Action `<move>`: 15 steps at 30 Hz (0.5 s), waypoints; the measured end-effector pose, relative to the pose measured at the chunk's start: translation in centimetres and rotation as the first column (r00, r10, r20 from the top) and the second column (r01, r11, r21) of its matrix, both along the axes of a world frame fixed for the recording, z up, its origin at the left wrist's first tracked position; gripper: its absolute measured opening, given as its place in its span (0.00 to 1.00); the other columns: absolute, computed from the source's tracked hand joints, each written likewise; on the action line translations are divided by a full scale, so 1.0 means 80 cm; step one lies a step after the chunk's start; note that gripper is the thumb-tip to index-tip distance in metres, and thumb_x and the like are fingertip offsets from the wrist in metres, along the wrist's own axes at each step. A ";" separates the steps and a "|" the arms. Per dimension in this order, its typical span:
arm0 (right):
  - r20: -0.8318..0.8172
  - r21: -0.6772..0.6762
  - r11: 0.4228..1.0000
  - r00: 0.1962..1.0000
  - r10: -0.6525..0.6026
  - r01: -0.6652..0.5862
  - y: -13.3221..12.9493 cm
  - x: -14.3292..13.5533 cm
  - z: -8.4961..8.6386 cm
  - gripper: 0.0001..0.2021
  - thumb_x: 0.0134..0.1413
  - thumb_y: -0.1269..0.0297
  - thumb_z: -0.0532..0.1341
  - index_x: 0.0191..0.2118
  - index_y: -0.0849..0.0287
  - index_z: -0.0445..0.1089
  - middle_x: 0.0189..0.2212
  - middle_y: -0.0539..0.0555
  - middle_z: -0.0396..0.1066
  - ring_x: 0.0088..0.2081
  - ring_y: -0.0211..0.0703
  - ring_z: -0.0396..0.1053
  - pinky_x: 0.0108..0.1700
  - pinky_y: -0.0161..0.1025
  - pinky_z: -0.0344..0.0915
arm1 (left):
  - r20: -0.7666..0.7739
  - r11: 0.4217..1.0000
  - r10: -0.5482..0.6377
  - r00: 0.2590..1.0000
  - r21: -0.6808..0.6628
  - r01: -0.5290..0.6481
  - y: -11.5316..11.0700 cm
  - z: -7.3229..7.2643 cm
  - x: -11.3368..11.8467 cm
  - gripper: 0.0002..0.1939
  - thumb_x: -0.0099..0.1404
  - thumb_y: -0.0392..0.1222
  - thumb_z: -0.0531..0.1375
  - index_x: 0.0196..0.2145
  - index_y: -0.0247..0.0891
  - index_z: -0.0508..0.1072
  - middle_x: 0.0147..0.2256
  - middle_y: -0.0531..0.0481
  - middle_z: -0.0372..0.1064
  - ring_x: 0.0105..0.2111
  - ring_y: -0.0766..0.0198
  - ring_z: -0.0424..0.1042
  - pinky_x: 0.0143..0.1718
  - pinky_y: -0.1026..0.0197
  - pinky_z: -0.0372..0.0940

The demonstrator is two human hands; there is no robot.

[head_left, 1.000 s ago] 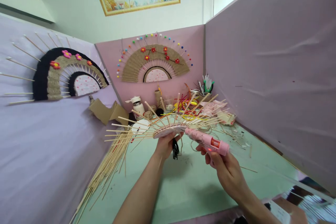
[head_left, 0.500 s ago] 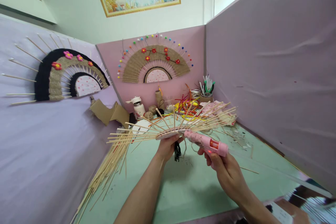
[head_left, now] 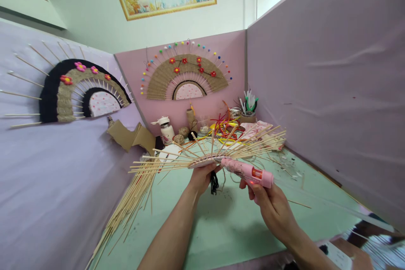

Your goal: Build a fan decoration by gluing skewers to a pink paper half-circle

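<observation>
My left hand (head_left: 202, 177) grips the near edge of a fan frame (head_left: 202, 162), a pale half-round base with thin wooden sticks fanning out from it. In my right hand (head_left: 268, 200) is a pink hot glue gun (head_left: 245, 171), its small light glowing red. The gun's nozzle points left and reaches the base near my left fingers; whether it touches cannot be made out. A black yarn tassel (head_left: 214, 183) hangs below the base, beside a loose strand of twine. My left fingertips are partly hidden under the frame.
A bundle of loose sticks (head_left: 126, 206) lies on the green table (head_left: 234, 236) at left. Behind stand a white bottle (head_left: 166, 130), twine balls (head_left: 179, 139), coloured pipe cleaners (head_left: 224, 128) and a pot of tools (head_left: 249, 114). Finished fans (head_left: 188, 67) hang on the partitions.
The fan frame has tilted very slightly, its upright sticks leaning a little further right. The view has shifted slightly. Both hands keep their hold.
</observation>
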State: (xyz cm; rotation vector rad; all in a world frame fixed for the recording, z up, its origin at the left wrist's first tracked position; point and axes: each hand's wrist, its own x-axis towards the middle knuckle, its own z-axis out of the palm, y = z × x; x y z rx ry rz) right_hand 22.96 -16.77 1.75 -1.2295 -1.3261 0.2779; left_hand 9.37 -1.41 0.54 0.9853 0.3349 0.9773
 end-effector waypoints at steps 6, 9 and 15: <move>-0.003 0.023 1.000 1.000 -0.001 0.001 0.001 -0.001 0.002 0.18 0.65 0.54 0.49 0.33 0.59 0.70 0.21 0.48 0.62 0.22 0.36 0.61 0.24 0.33 0.60 | 0.001 0.998 0.037 0.999 -0.051 -0.037 0.003 -0.005 -0.001 0.15 0.47 0.36 0.73 0.34 0.37 0.77 0.39 0.43 0.78 0.46 0.49 0.75 0.50 0.49 0.68; 0.001 0.023 1.000 1.000 -0.002 0.002 0.000 -0.001 0.001 0.19 0.65 0.53 0.49 0.32 0.59 0.70 0.20 0.48 0.62 0.21 0.36 0.61 0.24 0.33 0.59 | -0.023 0.999 0.028 0.999 -0.025 -0.029 0.005 -0.006 -0.001 0.15 0.46 0.38 0.73 0.34 0.37 0.77 0.39 0.44 0.78 0.46 0.50 0.75 0.50 0.51 0.68; -0.011 0.020 1.000 1.000 0.007 -0.007 0.001 -0.001 -0.002 0.19 0.65 0.53 0.49 0.32 0.58 0.69 0.21 0.48 0.63 0.21 0.36 0.60 0.24 0.33 0.59 | -0.053 0.999 0.044 0.998 -0.020 -0.045 0.006 -0.007 -0.002 0.16 0.45 0.39 0.73 0.34 0.38 0.78 0.39 0.46 0.79 0.44 0.52 0.76 0.49 0.52 0.68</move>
